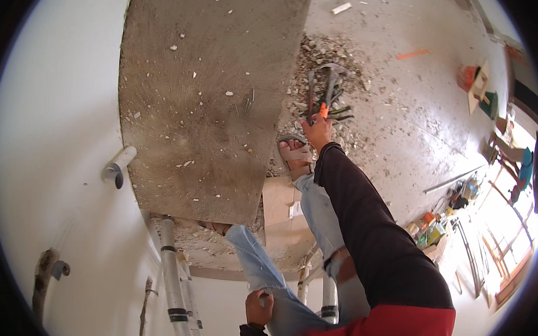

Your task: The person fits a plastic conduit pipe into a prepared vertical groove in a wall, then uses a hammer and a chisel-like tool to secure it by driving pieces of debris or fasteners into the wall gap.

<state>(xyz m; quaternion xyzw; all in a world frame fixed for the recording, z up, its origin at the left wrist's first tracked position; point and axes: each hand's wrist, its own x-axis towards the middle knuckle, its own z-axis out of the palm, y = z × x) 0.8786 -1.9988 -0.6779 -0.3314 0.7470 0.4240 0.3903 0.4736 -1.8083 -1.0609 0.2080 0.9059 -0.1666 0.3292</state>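
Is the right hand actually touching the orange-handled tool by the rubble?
Touching. The head view shows the right hand closed around the lower end of the orange-handled tool, with no gap between fingers and grip.

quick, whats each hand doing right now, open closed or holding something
Left hand: by the jeans, looks curled; can't tell if it holds anything.
Right hand: closed on the hammer by its orange handle.

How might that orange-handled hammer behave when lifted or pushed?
The hammer is probably stiff, given its straight shaft, and likely head-heavy, with a metallic-looking head at one end. Pushed across the rubble, it might snag on the loose chips.
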